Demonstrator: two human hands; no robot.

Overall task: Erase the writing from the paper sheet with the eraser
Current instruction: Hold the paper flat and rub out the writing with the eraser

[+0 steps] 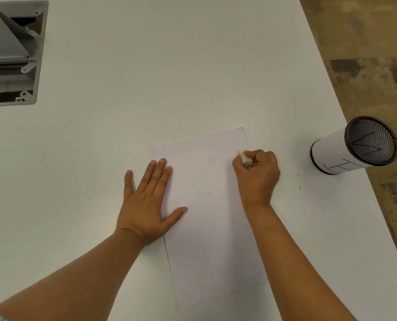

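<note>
A white paper sheet [209, 216] lies on the white table [146, 89], slightly turned. I see no clear writing on it; its surface looks blank from here. My left hand [148, 200] rests flat with fingers spread on the sheet's left edge, holding it down. My right hand [257, 174] is closed around a small white eraser [245, 157], whose end sticks out above the fingers near the sheet's upper right corner.
A black mesh pen cup [355, 145] wrapped in white paper stands at the right, close to the table's right edge. A grey metal cable hatch [12, 52] is set into the table at the far left. Brown patterned floor [378, 54] shows beyond the edge.
</note>
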